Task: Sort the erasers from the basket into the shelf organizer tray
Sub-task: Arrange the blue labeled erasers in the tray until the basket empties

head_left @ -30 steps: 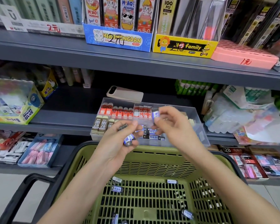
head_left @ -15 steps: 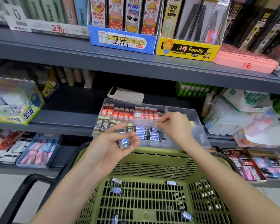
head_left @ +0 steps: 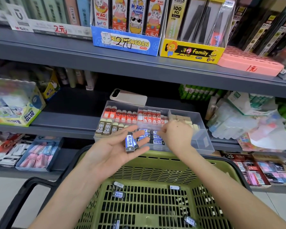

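A clear shelf organizer tray holds rows of red, brown 2B, cream and blue-sleeved erasers. My left hand lies palm up in front of the tray, carrying a couple of blue-sleeved erasers on its straight fingers. My right hand hovers over the blue row with its fingers curled down to it; whether they pinch an eraser is hidden. Below, the green basket holds several loose erasers.
A white phone-like slab lies behind the tray. A glue box stands at left, and plastic packets crowd the right. The upper shelf edge overhangs. The basket's black handle juts out at lower left.
My right hand carried one blue eraser down from chest height into the tray's blue row. My left hand opened flatter, its erasers now lying on the fingers.
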The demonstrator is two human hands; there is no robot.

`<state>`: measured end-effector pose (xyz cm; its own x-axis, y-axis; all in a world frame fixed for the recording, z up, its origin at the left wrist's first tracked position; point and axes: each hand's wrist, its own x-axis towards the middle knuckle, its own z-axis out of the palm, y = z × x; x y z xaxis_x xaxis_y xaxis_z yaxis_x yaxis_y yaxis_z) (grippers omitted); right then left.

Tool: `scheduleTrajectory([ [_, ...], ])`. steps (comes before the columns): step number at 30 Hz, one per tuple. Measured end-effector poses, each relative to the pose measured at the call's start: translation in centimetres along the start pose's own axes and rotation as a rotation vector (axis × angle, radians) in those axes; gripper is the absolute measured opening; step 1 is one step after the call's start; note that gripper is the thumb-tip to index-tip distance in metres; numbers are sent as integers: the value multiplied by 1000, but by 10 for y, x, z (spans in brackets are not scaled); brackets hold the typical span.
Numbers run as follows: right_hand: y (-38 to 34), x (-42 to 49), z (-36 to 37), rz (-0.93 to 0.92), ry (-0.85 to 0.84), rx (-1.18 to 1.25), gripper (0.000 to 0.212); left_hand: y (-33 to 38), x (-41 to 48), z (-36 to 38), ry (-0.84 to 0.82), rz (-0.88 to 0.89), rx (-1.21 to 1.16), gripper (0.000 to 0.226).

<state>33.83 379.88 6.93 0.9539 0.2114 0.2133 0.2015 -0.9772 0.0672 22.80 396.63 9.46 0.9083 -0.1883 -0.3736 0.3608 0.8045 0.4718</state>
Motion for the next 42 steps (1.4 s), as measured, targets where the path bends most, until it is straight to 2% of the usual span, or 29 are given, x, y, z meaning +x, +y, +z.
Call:
scheduleTrajectory([
  [4, 2, -4, -20, -64, 7, 52, 29, -4, 2, 4, 11, 56, 9, 31],
  [6, 1, -14, -35, -119, 77, 365, 31, -5, 3, 6, 8, 75, 33, 28],
  [8, -3, -27, -53, -204, -4, 782, 27, -6, 3, 7, 3, 89, 50, 30],
  [9, -7, -33, -61, -264, -53, 856, 26, -7, 3, 9, -1, 94, 55, 33],
  [12, -13, -45, -70, -353, -122, 779, 30, -12, 5, 16, 5, 104, 79, 43],
  [15, -15, -45, -73, -299, -174, 853, 24, -16, 9, 26, -4, 95, 66, 47],
  [18, -4, -38, -76, -199, -308, 1266, 19, -17, 11, 30, -13, 75, -53, 47],
  [20, 12, -26, -76, -99, -277, 1413, 18, -15, 12, 29, 3, 108, -67, 39],
  [22, 28, -12, -73, -39, -225, 1276, 16, -14, 12, 27, 25, 144, -12, 32],
  [24, 40, -1, -61, -49, -196, 938, 19, -15, 11, 24, 48, 171, 49, 36],
  [26, 43, 3, -46, -133, -184, 643, 22, -16, 10, 21, 79, 209, 171, 34],
  [29, 39, 3, -30, -264, -171, 398, 17, -17, 10, 17, 128, 267, 373, 29],
  [32, 35, 3, -24, -338, -154, 270, 16, -14, 9, 12, 148, 279, 460, 38],
  [35, 36, 5, -23, -398, -168, 201, 17, -11, 8, 9, 149, 277, 507, 37],
  [39, 38, 8, -23, -531, -167, -81, 27, -9, 8, 6, 183, 278, 518, 44],
  [42, 34, 9, -19, -608, -155, -196, 28, -9, 9, 6, 175, 286, 511, 41],
])
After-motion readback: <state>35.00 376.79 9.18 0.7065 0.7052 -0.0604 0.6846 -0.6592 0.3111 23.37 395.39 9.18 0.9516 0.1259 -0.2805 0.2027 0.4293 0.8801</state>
